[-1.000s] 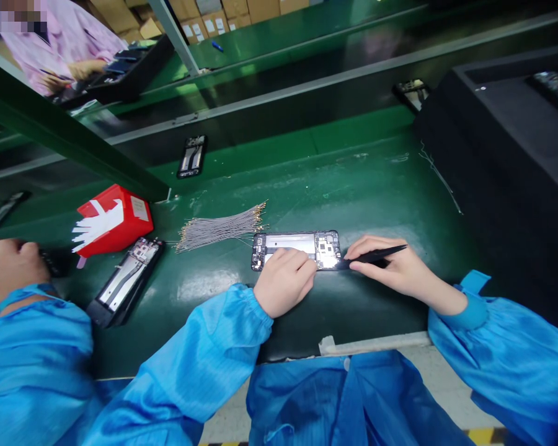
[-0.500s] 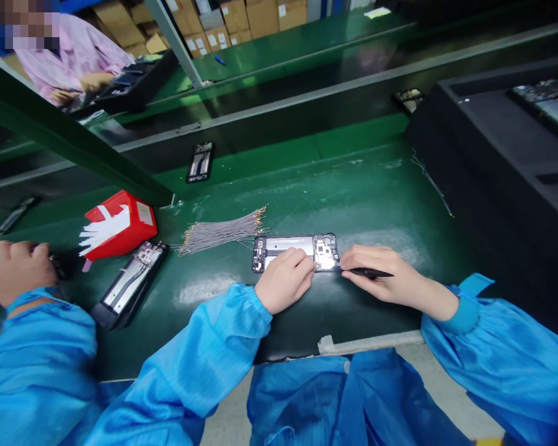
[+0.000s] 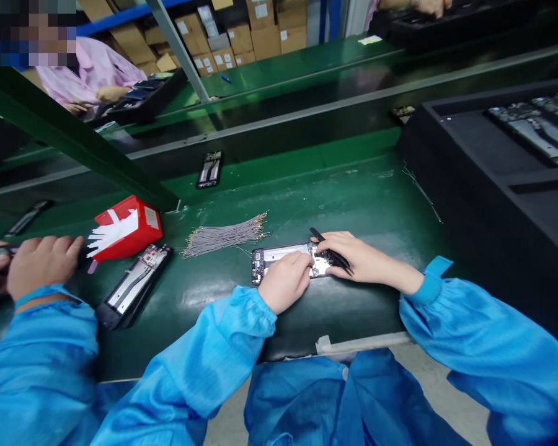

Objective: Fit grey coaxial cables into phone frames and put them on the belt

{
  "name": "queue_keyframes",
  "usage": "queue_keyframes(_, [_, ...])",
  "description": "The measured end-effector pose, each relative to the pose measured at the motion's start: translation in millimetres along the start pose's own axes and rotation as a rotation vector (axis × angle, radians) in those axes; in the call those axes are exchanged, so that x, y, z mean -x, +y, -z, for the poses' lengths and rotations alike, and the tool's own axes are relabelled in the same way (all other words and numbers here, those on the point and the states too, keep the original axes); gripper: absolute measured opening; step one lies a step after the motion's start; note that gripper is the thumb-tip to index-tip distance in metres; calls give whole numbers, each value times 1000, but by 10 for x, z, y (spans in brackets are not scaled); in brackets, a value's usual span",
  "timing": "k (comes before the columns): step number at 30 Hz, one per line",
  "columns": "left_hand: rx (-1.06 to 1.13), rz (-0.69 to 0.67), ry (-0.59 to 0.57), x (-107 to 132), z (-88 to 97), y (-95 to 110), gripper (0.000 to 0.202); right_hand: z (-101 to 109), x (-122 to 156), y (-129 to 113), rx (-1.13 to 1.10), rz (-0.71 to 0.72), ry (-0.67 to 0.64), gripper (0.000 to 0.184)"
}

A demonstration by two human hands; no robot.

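An opened phone (image 3: 284, 251) lies lengthwise across the bench before me, its circuit board showing at the right end. My left hand (image 3: 286, 280) rests over its near edge with fingers curled and pressed against it; the fingertips are partly hidden. Over the board end is my right hand (image 3: 360, 255), closed around black tweezers (image 3: 337, 253) that slant across its fingers. Its thumb and fingertips are at the phone's right end. Just left of the phone, a bundle of thin grey cables (image 3: 225, 234) with gold-coloured ends lies on the green bench.
Stacked opened phones (image 3: 134, 285) and a red box of white strips (image 3: 130, 229) are at left. A co-worker's hand (image 3: 44, 263) works beyond them. Another phone (image 3: 209, 169) lies further back. A black tray (image 3: 469, 155) holding phones stands right. A green post (image 3: 93, 148) slants at left.
My right hand has moved left onto the board end, and the tweezers have swung to a steeper slant. My left hand stays on the phone. The co-worker's hand has shifted right.
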State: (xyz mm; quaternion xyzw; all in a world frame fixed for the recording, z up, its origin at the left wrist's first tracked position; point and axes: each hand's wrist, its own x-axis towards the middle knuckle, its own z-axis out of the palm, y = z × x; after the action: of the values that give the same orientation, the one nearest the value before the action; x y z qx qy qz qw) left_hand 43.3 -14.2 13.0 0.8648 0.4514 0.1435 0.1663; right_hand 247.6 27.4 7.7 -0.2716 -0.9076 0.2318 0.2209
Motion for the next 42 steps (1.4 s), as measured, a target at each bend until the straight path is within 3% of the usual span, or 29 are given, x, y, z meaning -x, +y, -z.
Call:
queue_keyframes(9, [86,-1,35,32,-11,18,28,32,-36,9,-32,-3,-58,34])
queue_keyframes(17, [123,-156,-30,104,28,43,33,34,-29,10,-70,-47,-66,35])
queue_keyframes(28, [-63,-212,-8,121,4,41,33,21,-75,-67,65,-88,-118,37])
queue_keyframes(35, [-168,-234,-41,94,22,67,33,2,-93,-25,26,-109,-125,38])
queue_keyframes(42, [33,-294,-92,84,102,-146,35,-21,-89,22,-29,-105,-120,40])
